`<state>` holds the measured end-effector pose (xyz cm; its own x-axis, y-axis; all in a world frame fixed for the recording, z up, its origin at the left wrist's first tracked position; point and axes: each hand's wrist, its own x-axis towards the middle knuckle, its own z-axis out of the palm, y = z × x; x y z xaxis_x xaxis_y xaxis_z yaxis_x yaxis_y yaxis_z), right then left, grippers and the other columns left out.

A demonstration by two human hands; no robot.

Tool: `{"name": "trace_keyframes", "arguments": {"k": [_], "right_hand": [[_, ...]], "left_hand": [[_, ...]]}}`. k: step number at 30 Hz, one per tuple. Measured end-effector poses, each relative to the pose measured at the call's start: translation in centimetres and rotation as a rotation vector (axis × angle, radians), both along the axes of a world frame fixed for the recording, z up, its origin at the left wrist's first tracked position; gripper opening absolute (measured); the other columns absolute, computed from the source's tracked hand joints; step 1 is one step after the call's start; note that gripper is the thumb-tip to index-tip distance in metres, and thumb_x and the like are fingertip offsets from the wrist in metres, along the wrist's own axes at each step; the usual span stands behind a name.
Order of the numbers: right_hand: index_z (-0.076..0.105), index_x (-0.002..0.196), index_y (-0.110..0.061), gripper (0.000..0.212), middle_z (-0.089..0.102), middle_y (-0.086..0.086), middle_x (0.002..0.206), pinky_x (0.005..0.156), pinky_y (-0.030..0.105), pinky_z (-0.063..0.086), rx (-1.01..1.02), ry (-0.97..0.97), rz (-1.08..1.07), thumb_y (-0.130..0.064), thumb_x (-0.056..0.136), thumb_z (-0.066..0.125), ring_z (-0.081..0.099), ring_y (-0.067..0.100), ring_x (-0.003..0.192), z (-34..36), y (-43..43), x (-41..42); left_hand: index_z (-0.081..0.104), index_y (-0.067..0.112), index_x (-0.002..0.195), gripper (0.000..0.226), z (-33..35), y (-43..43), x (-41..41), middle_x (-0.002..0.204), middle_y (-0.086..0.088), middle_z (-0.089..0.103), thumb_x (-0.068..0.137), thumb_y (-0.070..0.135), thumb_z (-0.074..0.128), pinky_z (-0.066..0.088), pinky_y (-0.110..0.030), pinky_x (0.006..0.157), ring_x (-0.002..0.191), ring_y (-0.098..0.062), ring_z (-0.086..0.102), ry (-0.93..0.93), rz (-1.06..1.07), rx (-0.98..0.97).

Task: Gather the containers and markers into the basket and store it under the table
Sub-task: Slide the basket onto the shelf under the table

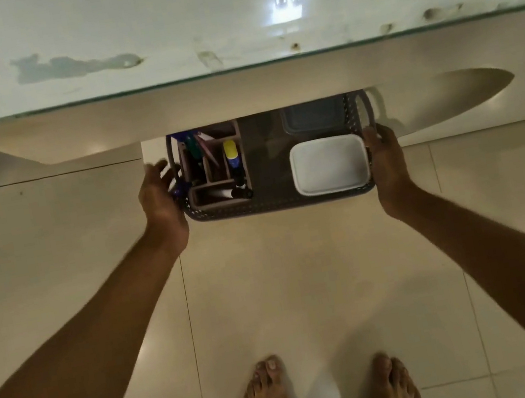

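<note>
A dark perforated basket [276, 204] sits low over the tiled floor, its far half hidden under the table edge. Inside on the left stands a brown wooden organiser [219, 196] with several markers, one with a yellow cap [231, 150]. On the right lies a white-lidded container [329, 165], and a dark-lidded container [313, 119] sits behind it. My left hand [159, 195] grips the basket's left end by its handle. My right hand [386, 157] holds the right end.
The white table [226, 31] with a glass top fills the upper view, and its apron [237, 98] overhangs the basket. Beige floor tiles [285, 281] spread below. My bare feet [328, 392] stand at the bottom centre.
</note>
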<state>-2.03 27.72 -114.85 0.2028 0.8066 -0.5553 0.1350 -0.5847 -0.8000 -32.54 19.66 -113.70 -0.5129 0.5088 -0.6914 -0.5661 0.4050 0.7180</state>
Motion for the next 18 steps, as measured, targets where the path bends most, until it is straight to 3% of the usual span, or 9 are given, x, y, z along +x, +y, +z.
{"name": "trace_keyframes", "arguments": {"k": [3, 6, 9, 14, 18], "right_hand": [[0.053, 0.126, -0.027, 0.041, 0.061, -0.002, 0.121, 0.097, 0.053, 0.05, -0.186, 0.095, -0.241, -0.055, 0.097, 0.045, 0.057, 0.029, 0.12, 0.7, -3.1, -0.2], [0.054, 0.132, -0.022, 0.055, 0.059, 0.009, 0.125, 0.089, 0.052, 0.055, -0.375, 0.326, -0.34, -0.061, 0.095, 0.043, 0.062, 0.033, 0.111, 1.4, -5.4, -0.7], [0.054, 0.134, -0.016, 0.05, 0.058, 0.011, 0.116, 0.095, 0.054, 0.054, -0.339, 0.486, -0.366, -0.051, 0.098, 0.048, 0.065, 0.031, 0.097, 2.9, -5.1, -2.0], [0.052, 0.135, -0.01, 0.046, 0.051, 0.013, 0.114, 0.095, 0.055, 0.054, -0.274, 0.515, -0.383, -0.039, 0.099, 0.052, 0.057, 0.031, 0.103, 3.1, -2.1, -3.2], [0.048, 0.134, -0.006, 0.042, 0.047, 0.012, 0.107, 0.099, 0.055, 0.051, -0.238, 0.562, -0.39, -0.032, 0.102, 0.05, 0.055, 0.03, 0.101, 2.9, 0.8, -3.9]], "left_hand": [[0.054, 0.015, 0.135, 0.05, 0.3, -2.8, 1.5, 0.134, -0.008, 0.061, 0.104, 0.047, 0.033, 0.05, -0.038, 0.094, 0.117, -0.024, 0.06, -0.078, 0.137, -0.137], [0.05, 0.017, 0.139, 0.053, 1.3, -4.8, 3.6, 0.135, -0.011, 0.057, 0.103, 0.051, 0.029, 0.043, -0.053, 0.108, 0.123, -0.035, 0.055, -0.255, 0.181, -0.182], [0.053, 0.015, 0.13, 0.048, 2.9, -4.1, 4.5, 0.131, -0.016, 0.055, 0.104, 0.049, 0.032, 0.044, -0.056, 0.107, 0.113, -0.04, 0.06, -0.342, 0.24, -0.09], [0.046, 0.015, 0.141, 0.053, 3.8, -0.9, 3.8, 0.138, -0.017, 0.05, 0.104, 0.049, 0.029, 0.042, -0.058, 0.108, 0.102, -0.038, 0.061, -0.354, 0.259, -0.047], [0.039, 0.015, 0.147, 0.055, 4.0, 1.9, 3.3, 0.143, -0.017, 0.044, 0.104, 0.047, 0.028, 0.039, -0.059, 0.11, 0.118, -0.037, 0.054, -0.351, 0.249, 0.004]]}}
